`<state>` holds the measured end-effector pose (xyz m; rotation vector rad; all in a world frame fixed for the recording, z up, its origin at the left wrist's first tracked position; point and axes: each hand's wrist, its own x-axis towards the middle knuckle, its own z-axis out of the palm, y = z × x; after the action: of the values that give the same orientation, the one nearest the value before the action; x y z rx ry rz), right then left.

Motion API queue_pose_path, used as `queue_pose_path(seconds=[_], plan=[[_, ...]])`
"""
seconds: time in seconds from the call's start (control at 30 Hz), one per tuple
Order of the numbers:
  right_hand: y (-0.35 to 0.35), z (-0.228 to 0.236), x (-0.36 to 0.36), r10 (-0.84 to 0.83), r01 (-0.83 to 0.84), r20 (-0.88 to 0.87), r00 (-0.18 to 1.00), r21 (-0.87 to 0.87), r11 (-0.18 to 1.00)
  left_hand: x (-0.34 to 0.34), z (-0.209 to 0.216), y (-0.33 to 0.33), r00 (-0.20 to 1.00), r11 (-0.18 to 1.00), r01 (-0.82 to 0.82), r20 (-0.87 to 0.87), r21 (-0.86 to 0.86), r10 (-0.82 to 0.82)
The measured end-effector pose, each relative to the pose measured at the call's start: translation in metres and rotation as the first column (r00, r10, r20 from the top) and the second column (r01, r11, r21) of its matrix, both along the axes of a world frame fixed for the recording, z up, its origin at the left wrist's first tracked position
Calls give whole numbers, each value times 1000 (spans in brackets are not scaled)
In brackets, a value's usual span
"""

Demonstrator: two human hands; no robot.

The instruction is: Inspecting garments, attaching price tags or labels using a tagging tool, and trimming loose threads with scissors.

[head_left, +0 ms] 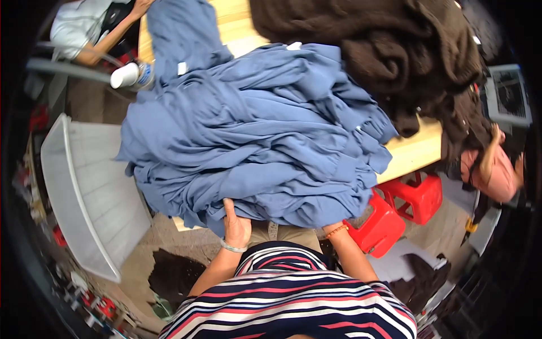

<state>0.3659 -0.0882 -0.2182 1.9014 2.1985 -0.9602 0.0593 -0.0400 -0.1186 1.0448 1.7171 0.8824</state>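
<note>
A big rumpled heap of blue garments (243, 135) covers the middle of the table and hangs over its near edge. My left hand (237, 229), with a pale bangle at the wrist, grips the heap's near edge; the thumb lies on top and the fingers are tucked under the fabric. Farther right, my right hand (334, 227) reaches beneath the same edge, a beaded bracelet showing at its wrist. The cloth hides its fingers.
Dark brown fabric (395, 51) is piled at the far right of the wooden table (415, 148). A white-capped spray can (132, 75) stands at the left. Red stools (379, 229) are near my right arm, a grey-white bin (84, 192) to the left. Two other people work nearby.
</note>
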Motion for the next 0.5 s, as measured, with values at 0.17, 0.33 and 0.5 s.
queue_pose_path(seconds=[0.17,0.33,0.5], plan=[[12,4,13,-96,103,-239,966,16,995,-7,19,15,9,746,-482,849,-459,528],[61,58,-1,281,-280,9,960,124,952,-31,-9,10,125,688,-620,818,-378,562],[130,152,3,481,-517,188,856,314,797,-47,108,58,543,667,-745,585,3,603]])
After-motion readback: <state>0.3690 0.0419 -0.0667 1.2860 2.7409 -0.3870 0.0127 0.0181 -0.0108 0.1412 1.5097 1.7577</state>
